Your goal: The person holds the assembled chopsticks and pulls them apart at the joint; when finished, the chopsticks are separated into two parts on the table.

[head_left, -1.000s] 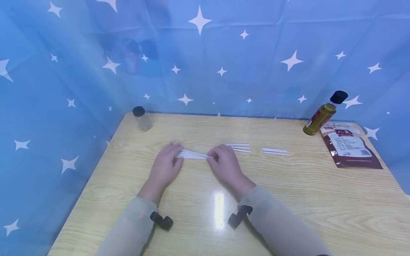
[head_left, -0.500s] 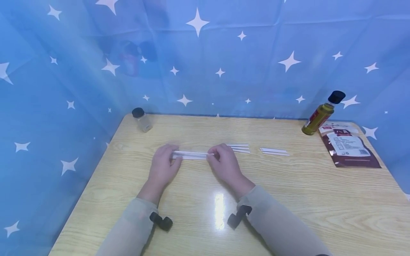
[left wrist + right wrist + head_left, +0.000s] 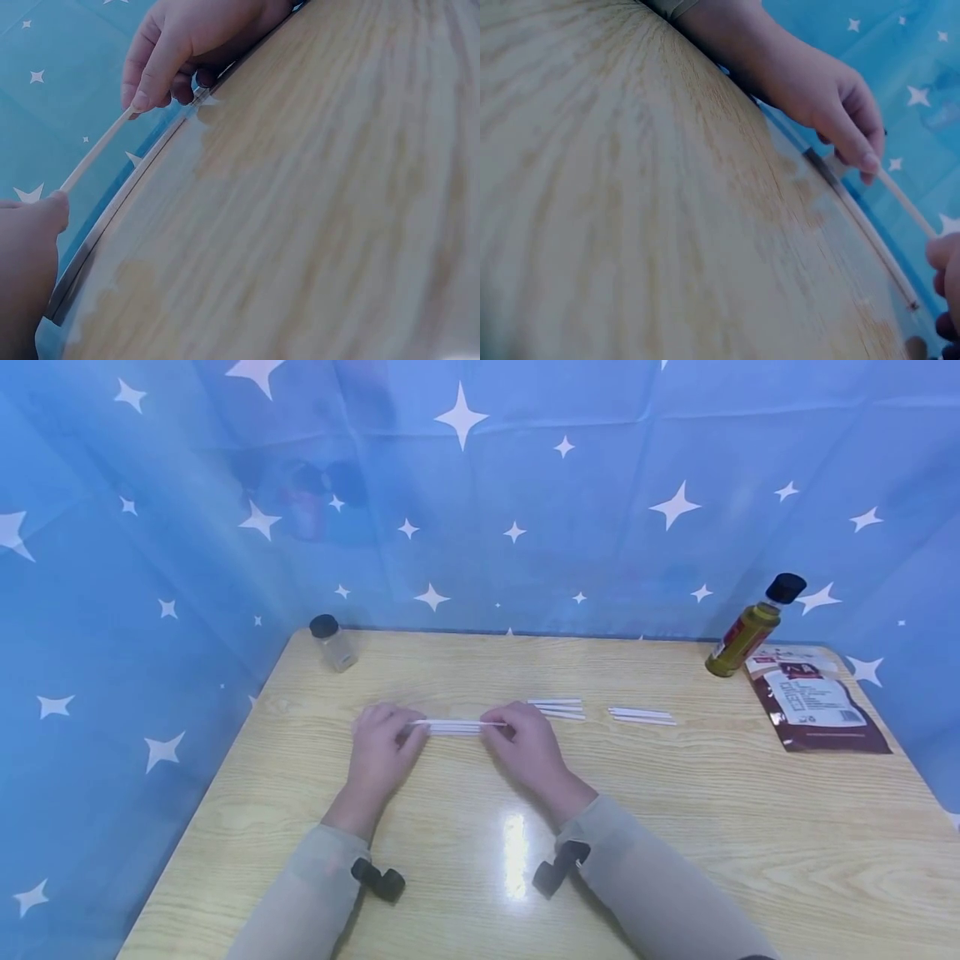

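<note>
A thin white stick (image 3: pixel 99 150) runs between my two hands, raised off the table in both wrist views. My left hand (image 3: pixel 377 745) pinches one end between thumb and fingers. The other end is pinched by my right hand (image 3: pixel 529 745). Just below the held stick in the head view, several similar white sticks (image 3: pixel 454 732) lie side by side on the wooden table (image 3: pixel 450 827); the hands partly hide their ends. Beside my right hand lies a small fanned group of white sticks (image 3: pixel 562 708), and farther right another group of sticks (image 3: pixel 642 717).
A small jar with a black lid (image 3: pixel 334 645) stands at the back left. At the back right are a bottle of yellow-green liquid (image 3: pixel 744 639) and a dark red packet (image 3: pixel 817 706) lying flat. A blue star-patterned curtain (image 3: pixel 495 485) hangs behind the table.
The stick held at its right end was slanted and has come level. My left hand shifted slightly and now pinches the stick's left end. My right hand has barely moved.
</note>
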Demonstrator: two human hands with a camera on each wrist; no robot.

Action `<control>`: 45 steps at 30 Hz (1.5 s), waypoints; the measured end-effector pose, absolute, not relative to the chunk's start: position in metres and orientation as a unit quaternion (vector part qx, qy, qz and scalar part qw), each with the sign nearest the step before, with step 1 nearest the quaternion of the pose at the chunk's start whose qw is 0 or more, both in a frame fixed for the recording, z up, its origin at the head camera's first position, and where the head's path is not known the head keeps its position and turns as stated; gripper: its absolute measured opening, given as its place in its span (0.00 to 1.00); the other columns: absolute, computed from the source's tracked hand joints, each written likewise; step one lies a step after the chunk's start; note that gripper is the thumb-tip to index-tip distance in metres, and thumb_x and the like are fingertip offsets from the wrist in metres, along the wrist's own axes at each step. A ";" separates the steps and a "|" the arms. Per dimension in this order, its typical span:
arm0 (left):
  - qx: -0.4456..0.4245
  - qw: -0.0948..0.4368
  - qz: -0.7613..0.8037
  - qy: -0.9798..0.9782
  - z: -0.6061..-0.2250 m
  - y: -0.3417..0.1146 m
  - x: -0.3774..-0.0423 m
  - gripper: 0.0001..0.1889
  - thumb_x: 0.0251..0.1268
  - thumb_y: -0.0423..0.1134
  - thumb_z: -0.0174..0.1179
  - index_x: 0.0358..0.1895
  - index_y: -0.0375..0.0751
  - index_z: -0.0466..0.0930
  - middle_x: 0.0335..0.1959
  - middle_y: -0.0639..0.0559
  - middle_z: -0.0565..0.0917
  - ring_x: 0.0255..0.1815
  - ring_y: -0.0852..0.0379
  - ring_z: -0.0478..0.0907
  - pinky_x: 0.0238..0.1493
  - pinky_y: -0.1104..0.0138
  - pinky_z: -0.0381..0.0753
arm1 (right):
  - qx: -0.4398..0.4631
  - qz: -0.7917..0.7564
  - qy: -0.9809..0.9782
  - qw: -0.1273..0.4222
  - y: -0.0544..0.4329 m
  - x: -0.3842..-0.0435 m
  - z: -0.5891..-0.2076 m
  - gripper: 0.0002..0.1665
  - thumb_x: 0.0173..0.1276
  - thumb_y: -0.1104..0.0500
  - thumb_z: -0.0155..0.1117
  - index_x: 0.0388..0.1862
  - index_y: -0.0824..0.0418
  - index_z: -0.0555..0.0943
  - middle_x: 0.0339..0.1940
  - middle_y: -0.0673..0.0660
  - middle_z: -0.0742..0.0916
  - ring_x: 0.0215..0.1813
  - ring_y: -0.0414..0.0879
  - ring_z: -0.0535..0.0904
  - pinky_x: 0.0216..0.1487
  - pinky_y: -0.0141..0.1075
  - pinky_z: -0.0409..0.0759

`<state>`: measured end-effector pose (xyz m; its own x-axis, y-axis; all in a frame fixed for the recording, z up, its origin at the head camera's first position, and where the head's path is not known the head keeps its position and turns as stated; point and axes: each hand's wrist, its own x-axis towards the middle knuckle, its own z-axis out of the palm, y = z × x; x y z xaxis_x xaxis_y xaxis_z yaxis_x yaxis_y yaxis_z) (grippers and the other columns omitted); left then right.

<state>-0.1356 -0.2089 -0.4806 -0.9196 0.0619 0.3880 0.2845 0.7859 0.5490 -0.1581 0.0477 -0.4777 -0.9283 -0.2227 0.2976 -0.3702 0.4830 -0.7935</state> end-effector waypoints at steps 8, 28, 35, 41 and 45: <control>-0.153 0.202 -0.321 -0.912 -0.484 -0.206 -0.138 0.08 0.73 0.44 0.70 0.48 0.48 0.92 0.43 0.55 0.88 0.52 0.50 0.77 0.60 0.51 0.72 | 0.202 0.461 -0.858 0.105 0.051 -0.156 -0.480 0.06 0.71 0.58 0.73 0.45 0.53 0.93 0.38 0.44 0.87 0.43 0.43 0.77 0.70 0.47 0.74; -0.197 0.204 -0.291 -0.914 -0.486 -0.192 -0.133 0.07 0.74 0.46 0.70 0.48 0.52 0.93 0.44 0.57 0.90 0.52 0.54 0.78 0.62 0.52 0.73 | 0.241 0.407 -0.870 0.142 0.071 -0.145 -0.488 0.06 0.72 0.53 0.74 0.44 0.51 0.92 0.39 0.42 0.87 0.47 0.42 0.79 0.76 0.50 0.69; -0.217 0.220 -0.291 -0.905 -0.489 -0.185 -0.132 0.07 0.71 0.44 0.72 0.47 0.51 0.93 0.43 0.56 0.91 0.51 0.53 0.79 0.59 0.52 0.75 | 0.242 0.394 -0.876 0.138 0.082 -0.140 -0.486 0.07 0.72 0.51 0.75 0.45 0.49 0.92 0.41 0.40 0.86 0.47 0.41 0.77 0.55 0.44 0.79; -0.235 0.231 -0.289 -0.899 -0.489 -0.177 -0.130 0.07 0.69 0.43 0.73 0.45 0.50 0.93 0.42 0.54 0.91 0.50 0.52 0.80 0.61 0.52 0.74 | 0.244 0.393 -0.875 0.144 0.092 -0.135 -0.483 0.06 0.70 0.52 0.77 0.44 0.49 0.92 0.39 0.39 0.86 0.48 0.40 0.78 0.54 0.44 0.80; -0.247 0.234 -0.286 -0.896 -0.488 -0.171 -0.130 0.07 0.69 0.43 0.74 0.45 0.48 0.94 0.40 0.54 0.91 0.48 0.51 0.80 0.61 0.52 0.75 | 0.247 0.391 -0.873 0.155 0.098 -0.134 -0.481 0.05 0.69 0.53 0.78 0.42 0.50 0.92 0.38 0.39 0.86 0.47 0.40 0.77 0.52 0.42 0.81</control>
